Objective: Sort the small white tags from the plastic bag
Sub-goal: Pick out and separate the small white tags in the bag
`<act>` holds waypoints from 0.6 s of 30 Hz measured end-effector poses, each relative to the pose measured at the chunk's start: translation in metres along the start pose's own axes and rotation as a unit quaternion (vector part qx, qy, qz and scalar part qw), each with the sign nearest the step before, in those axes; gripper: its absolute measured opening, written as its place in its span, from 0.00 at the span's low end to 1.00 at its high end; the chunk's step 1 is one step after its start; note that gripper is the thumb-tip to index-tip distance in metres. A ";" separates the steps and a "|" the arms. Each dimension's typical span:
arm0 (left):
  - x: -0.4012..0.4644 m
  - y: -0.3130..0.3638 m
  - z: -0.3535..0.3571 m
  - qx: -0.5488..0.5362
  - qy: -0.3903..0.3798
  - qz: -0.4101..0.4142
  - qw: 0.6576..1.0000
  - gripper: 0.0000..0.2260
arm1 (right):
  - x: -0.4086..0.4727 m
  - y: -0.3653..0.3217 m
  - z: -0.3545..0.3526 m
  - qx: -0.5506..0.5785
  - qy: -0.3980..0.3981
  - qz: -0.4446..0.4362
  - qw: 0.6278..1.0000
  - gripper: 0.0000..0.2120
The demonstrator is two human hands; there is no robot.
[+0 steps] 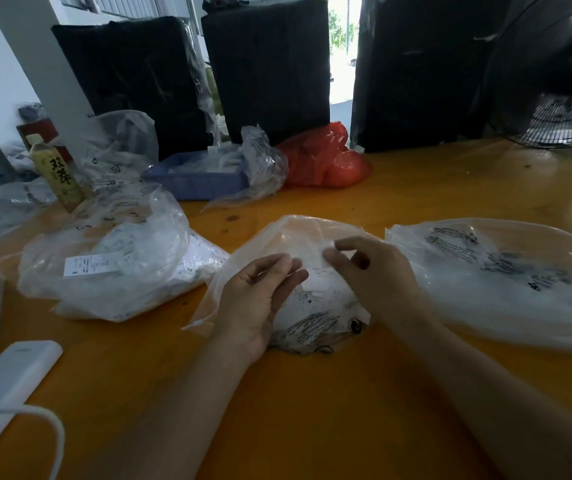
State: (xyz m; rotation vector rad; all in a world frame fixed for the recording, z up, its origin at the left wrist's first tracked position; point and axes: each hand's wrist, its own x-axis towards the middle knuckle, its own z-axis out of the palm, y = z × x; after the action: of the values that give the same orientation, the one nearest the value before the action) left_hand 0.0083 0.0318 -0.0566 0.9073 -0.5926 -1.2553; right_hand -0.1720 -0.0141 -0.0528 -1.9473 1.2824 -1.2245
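Observation:
A clear plastic bag with black print lies on the orange table in front of me. Small white tags show inside it between my hands. My left hand lies palm-up on the bag's left side with its fingers loosely extended under the film. My right hand hovers over the bag's right side, thumb and fingers curled together and pinching the plastic or a tag near the top. What exactly sits between those fingertips is blurred.
A bulging bag of white tags lies to the left, a flatter clear bag to the right. Behind are a blue tray, a red bag, a drink bottle and a fan. A white power bank lies near left.

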 end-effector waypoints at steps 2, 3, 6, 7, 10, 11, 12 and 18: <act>0.000 -0.001 0.000 0.008 -0.001 0.003 1.000 0.13 | -0.001 -0.005 -0.004 0.099 -0.005 0.020 0.995 0.03; 0.000 -0.001 0.000 0.010 -0.003 0.002 1.000 0.13 | -0.001 -0.006 -0.005 0.133 -0.016 0.027 0.991 0.04; 0.000 -0.002 0.000 0.014 -0.016 -0.004 1.000 0.14 | -0.001 -0.009 -0.005 0.199 -0.047 0.040 0.978 0.05; -0.001 -0.002 0.000 0.017 -0.020 -0.007 1.000 0.15 | -0.002 -0.009 -0.004 0.215 -0.054 0.046 0.974 0.04; -0.002 -0.001 0.000 0.022 -0.028 -0.016 0.999 0.17 | -0.001 -0.006 -0.001 0.237 -0.068 0.065 0.967 0.07; -0.002 -0.001 0.000 0.023 -0.027 -0.017 0.999 0.17 | -0.001 -0.005 0.000 0.245 -0.069 0.072 0.964 0.08; -0.002 -0.001 0.000 0.023 -0.027 -0.019 0.999 0.17 | 0.000 -0.004 0.000 0.256 -0.071 0.079 0.961 0.09; -0.002 0.000 0.000 0.034 -0.027 -0.031 0.999 0.10 | 0.002 -0.004 -0.005 0.311 -0.034 0.098 0.945 0.10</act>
State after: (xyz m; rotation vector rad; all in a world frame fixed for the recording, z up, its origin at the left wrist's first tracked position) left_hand 0.0078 0.0333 -0.0568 0.9575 -0.6581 -1.3252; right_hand -0.1741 -0.0135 -0.0466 -1.3585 0.8792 -1.2526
